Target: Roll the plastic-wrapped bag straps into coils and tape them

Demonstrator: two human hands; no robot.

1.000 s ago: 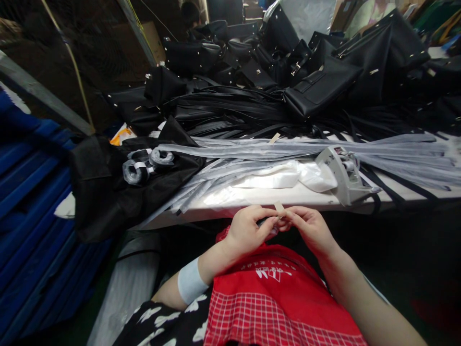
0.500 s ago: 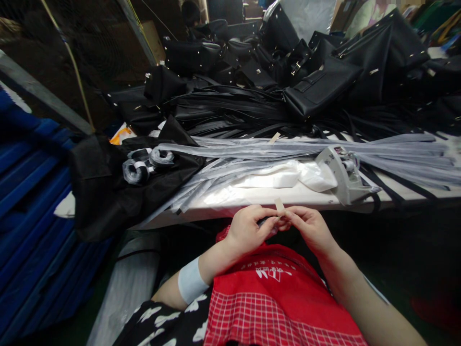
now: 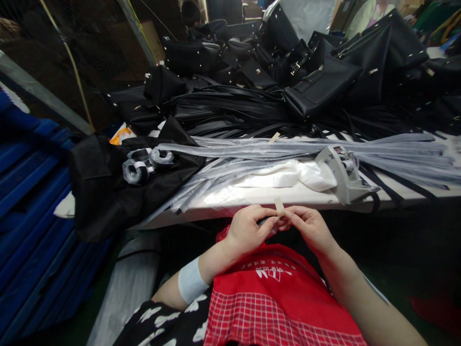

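Observation:
A small beige strip [image 3: 279, 204] sticks up between my fingertips, just in front of the table's near edge. My left hand [image 3: 252, 228] pinches it from the left, with the fingers curled in. From the right, the thumb and fingers of my right hand [image 3: 306, 223] close on the same strip, and the hands touch. Something dark and partly hidden shows under my left fingers; I cannot make out what it is. Beyond my hands, a white plastic bag [image 3: 270, 180] lies on the white table [image 3: 230, 197]. A grey-white tape dispenser [image 3: 342, 175] stands to its right.
Long grey strips [image 3: 252, 148] stretch across the table, with another beige piece [image 3: 274, 138] on them. Black bags [image 3: 324, 86] and black straps [image 3: 230, 108] are heaped behind. Rolled strips [image 3: 135, 170] rest on black cloth [image 3: 104, 192] at left, near blue slats [image 3: 32, 192].

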